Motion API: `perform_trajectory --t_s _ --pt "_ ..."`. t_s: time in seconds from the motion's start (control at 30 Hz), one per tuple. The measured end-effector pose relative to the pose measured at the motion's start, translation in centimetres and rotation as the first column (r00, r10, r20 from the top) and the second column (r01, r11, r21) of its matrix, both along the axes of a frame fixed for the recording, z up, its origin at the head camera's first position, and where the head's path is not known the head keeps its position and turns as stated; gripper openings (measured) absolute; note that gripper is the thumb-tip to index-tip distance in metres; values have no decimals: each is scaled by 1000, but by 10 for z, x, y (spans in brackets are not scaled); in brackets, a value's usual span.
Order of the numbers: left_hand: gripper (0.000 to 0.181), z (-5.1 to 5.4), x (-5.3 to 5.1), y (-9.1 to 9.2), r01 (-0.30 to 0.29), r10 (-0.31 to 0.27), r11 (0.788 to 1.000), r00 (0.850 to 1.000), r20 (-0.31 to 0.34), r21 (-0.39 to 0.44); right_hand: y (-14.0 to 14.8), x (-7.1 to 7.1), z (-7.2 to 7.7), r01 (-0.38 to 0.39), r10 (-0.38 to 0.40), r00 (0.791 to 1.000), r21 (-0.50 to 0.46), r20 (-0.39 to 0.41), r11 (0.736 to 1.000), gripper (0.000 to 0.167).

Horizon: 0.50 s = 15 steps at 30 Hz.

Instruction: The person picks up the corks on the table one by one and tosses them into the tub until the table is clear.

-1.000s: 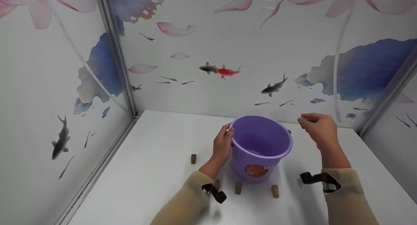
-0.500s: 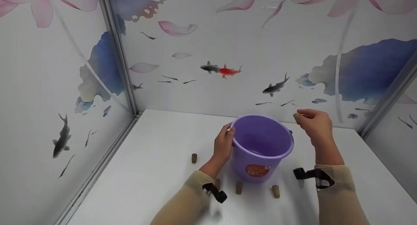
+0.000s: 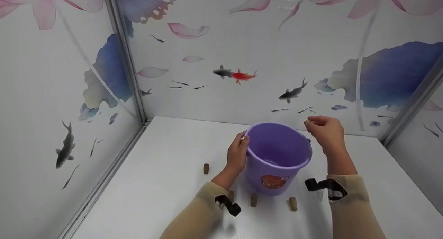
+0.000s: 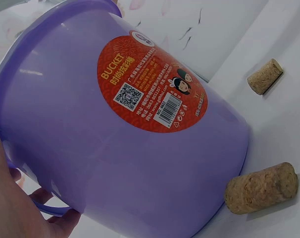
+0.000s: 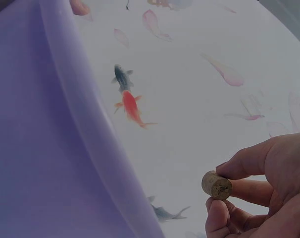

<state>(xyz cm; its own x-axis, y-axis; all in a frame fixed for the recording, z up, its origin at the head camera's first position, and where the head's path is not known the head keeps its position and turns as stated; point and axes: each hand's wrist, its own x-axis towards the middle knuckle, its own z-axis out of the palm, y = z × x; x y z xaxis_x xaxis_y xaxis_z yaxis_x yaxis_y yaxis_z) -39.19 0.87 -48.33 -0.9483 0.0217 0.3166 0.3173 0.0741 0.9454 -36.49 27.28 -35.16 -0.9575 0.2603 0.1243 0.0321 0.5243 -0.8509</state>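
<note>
A purple plastic bucket with a red label stands upright on the white table. My left hand grips its left side at the rim, thumb over the edge and fingers curled under it by the handle. Just beyond the bucket's right rim, my right hand is raised in the air. Between thumb and fingers it pinches a small cork stopper, seen clearly in the right wrist view. No cork shows in the visible part of the bucket's inside.
Several corks lie or stand on the table: one cork left of the bucket, another in front, a third at front right. A further cork is partly hidden by my left sleeve. Printed panels wall the table.
My right hand has moved left, closer to the bucket's right rim, with the cork in its fingers. The left hand and the bucket have stayed in place.
</note>
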Motion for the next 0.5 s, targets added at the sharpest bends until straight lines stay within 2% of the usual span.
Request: perform_trajectory --t_s 0.33,0.5 --pt "44 1 0 0 15 -15 1000 1000 -15 3 -12 2 0 -19 19 998 9 -58 1000 46" --pt "44 1 1 -1 10 -10 1000 1000 -11 -15 -21 -1 2 -21 21 999 -3 -27 1000 48"
